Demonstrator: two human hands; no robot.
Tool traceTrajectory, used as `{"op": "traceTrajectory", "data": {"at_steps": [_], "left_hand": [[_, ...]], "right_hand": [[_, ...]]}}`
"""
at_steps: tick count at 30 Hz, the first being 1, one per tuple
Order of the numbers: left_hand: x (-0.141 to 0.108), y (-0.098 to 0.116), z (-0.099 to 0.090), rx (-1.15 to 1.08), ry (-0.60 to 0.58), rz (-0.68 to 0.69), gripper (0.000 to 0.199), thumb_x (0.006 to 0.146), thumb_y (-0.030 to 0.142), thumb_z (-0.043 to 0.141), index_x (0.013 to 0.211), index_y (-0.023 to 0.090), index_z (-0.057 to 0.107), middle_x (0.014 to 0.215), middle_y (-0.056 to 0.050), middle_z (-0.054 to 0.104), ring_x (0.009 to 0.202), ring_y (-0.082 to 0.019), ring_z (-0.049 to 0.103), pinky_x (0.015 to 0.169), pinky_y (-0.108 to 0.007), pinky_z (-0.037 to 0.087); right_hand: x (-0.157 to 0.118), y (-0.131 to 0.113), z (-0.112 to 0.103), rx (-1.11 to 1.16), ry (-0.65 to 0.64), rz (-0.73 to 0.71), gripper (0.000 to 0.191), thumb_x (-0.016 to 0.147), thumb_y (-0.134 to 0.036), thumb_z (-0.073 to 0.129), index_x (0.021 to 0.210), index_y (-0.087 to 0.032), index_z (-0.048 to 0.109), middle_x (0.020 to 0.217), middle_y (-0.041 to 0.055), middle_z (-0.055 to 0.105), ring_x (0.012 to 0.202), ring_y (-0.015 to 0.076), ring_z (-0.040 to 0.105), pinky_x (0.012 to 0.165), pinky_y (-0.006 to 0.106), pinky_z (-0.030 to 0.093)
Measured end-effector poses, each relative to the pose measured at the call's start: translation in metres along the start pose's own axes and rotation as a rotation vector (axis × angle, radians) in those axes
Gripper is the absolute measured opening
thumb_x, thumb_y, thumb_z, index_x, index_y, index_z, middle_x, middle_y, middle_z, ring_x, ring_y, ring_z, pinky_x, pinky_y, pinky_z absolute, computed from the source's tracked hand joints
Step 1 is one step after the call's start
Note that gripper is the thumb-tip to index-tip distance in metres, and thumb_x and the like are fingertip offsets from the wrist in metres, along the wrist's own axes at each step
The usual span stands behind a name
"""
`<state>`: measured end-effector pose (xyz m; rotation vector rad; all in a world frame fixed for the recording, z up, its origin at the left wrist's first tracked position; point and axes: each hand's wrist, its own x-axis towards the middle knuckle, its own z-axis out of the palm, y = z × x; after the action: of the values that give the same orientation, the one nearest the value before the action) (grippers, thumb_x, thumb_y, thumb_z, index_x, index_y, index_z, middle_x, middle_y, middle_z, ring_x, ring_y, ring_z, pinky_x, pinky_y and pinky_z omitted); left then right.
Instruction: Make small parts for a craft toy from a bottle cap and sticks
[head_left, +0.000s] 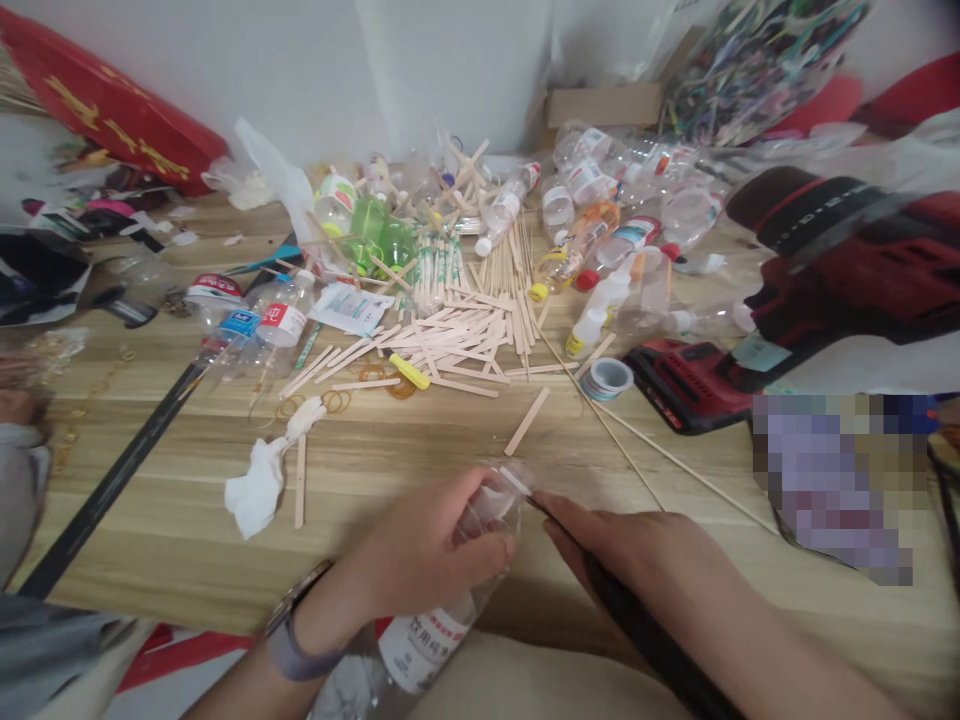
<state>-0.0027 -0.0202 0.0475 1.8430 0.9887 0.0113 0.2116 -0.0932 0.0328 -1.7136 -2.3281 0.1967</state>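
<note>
Left hand: the fingers of the left hand (442,555) are curled around a clear plastic bottle (424,645), which is held firmly.
Bottle: it is held at a slant above the near table edge, its red-and-white label turned upward.
Right hand: a long dark tool (637,625) is gripped in the closed right hand (619,545), its tip brought up against the bottle's upper end; by blur, its kind cannot be told for certain, though a blade seems possible.
Wooden sticks: a loose pile of wooden sticks (465,340) is spread mid-table, with a yellow-handled tool (410,372) laid at its near edge.
Right side: a tape roll (616,380) is seen just beside a red-and-black drill (720,375).
Left side: a crumpled tissue (255,490) is placed near a single stick (301,482).
</note>
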Motion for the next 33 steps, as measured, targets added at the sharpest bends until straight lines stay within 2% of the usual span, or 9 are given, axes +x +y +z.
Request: {"op": "traceTrajectory", "data": {"at_steps": [3,6,11,14,17,22,25,28,33], "left_hand": [[0.002,0.003,0.003,0.003,-0.012,-0.024,0.033,0.086,0.045,0.057,0.109,0.022,0.057,0.081,0.001,0.061,0.071,-0.017,0.053,0.062,-0.028,0.036],[0.002,0.004,0.003,-0.048,-0.006,-0.042,0.034,0.087,0.045,0.056,0.113,0.023,0.056,0.084,0.002,0.063,0.074,-0.017,0.055,0.064,-0.028,0.038],[0.0,0.003,0.002,-0.09,-0.003,-0.05,0.037,0.087,0.045,0.057,0.117,0.025,0.056,0.095,0.0,0.066,0.084,-0.019,0.058,0.066,-0.027,0.04],[-0.001,0.003,0.002,-0.084,0.0,-0.045,0.038,0.087,0.043,0.058,0.121,0.027,0.055,0.1,0.0,0.067,0.087,-0.02,0.06,0.067,-0.027,0.041],[-0.003,0.002,0.004,-0.057,0.01,-0.029,0.04,0.087,0.044,0.057,0.124,0.029,0.053,0.104,0.0,0.067,0.09,-0.021,0.061,0.069,-0.028,0.042],[-0.004,0.004,0.009,0.036,0.046,-0.03,0.046,0.088,0.047,0.055,0.13,0.029,0.051,0.1,-0.001,0.069,0.087,-0.023,0.063,0.074,-0.033,0.045],[-0.004,0.007,0.012,0.061,0.079,-0.033,0.052,0.088,0.046,0.055,0.137,0.028,0.046,0.118,-0.004,0.067,0.101,-0.025,0.062,0.086,-0.036,0.046],[-0.003,0.008,0.011,0.061,0.098,-0.035,0.058,0.09,0.051,0.053,0.142,0.027,0.042,0.134,-0.006,0.059,0.117,-0.027,0.056,0.097,-0.039,0.043],[-0.003,0.005,0.008,0.046,0.099,-0.06,0.068,0.089,0.064,0.047,0.144,0.026,0.039,0.137,-0.009,0.058,0.121,-0.03,0.054,0.099,-0.042,0.041]], "right_hand": [[-0.001,-0.011,0.011,0.01,-0.08,-0.003,0.029,0.065,-0.004,0.051,0.086,-0.021,0.061,0.06,-0.0032,0.067,0.045,0.0143,0.062,0.043,0.024,0.031],[0.001,-0.018,0.014,-0.026,0.003,0.026,0.025,0.061,-0.004,0.051,0.078,-0.021,0.056,0.053,-0.0041,0.062,0.038,0.0167,0.059,0.04,0.026,0.028],[-0.003,-0.015,0.018,-0.024,0.135,-0.089,0.037,0.068,-0.002,0.047,0.101,-0.016,0.057,0.058,-0.0034,0.064,0.043,0.0165,0.063,0.042,0.027,0.033],[-0.006,-0.012,0.021,-0.051,0.163,-0.103,0.031,0.078,-0.005,0.044,0.104,-0.016,0.057,0.056,-0.0041,0.062,0.04,0.0172,0.061,0.041,0.029,0.032],[-0.008,-0.009,0.018,-0.003,0.1,-0.078,0.028,0.081,-0.007,0.044,0.101,-0.019,0.059,0.057,-0.0032,0.063,0.042,0.0173,0.061,0.042,0.029,0.032],[-0.007,-0.011,0.001,0.087,-0.178,0.019,0.047,0.072,-0.005,0.05,0.114,-0.022,0.062,0.068,0.0002,0.071,0.053,0.0183,0.065,0.049,0.026,0.039],[-0.005,-0.016,-0.002,0.039,-0.266,0.109,0.057,0.069,-0.005,0.051,0.124,-0.022,0.059,0.069,0.0011,0.072,0.053,0.0196,0.067,0.047,0.026,0.039],[-0.004,-0.022,0.005,-0.024,-0.247,0.163,0.061,0.07,-0.007,0.052,0.129,-0.02,0.054,0.069,0.0007,0.072,0.053,0.0202,0.068,0.044,0.025,0.036],[-0.005,-0.028,0.019,-0.044,-0.097,0.142,0.061,0.071,-0.004,0.048,0.132,-0.012,0.047,0.067,0.0011,0.071,0.05,0.0187,0.067,0.042,0.025,0.037]]}}
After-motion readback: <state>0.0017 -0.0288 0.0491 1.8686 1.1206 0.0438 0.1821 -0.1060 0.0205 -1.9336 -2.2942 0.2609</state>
